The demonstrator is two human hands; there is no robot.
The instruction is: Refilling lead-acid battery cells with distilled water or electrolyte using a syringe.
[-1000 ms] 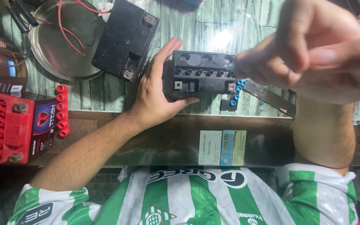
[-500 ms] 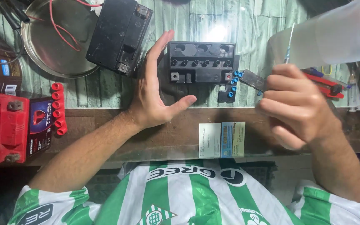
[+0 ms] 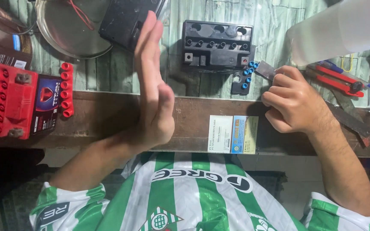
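A black battery [image 3: 217, 45] with a row of open filler holes lies on the green wooden bench top. My left hand [image 3: 153, 85] is raised above the bench to the battery's left, flat and edge-on, fingers straight, holding nothing. My right hand [image 3: 294, 102] rests at the bench's front edge to the battery's right. Its fingers pinch a grey metal strip [image 3: 265, 70], whose tip touches a black strip of blue caps [image 3: 246, 77] beside the battery's front right corner.
A second black battery [image 3: 127, 19] and a metal bowl [image 3: 65, 34] holding red wires sit at the back left. A red battery [image 3: 3, 100] and a strip of red caps [image 3: 66, 90] lie far left. A translucent white container [image 3: 343, 30] and red-handled tools [image 3: 335, 79] are right.
My left hand has let go of the black battery and lifted up, flat and open. My right hand has come down from high up to the bench edge by the blue caps.
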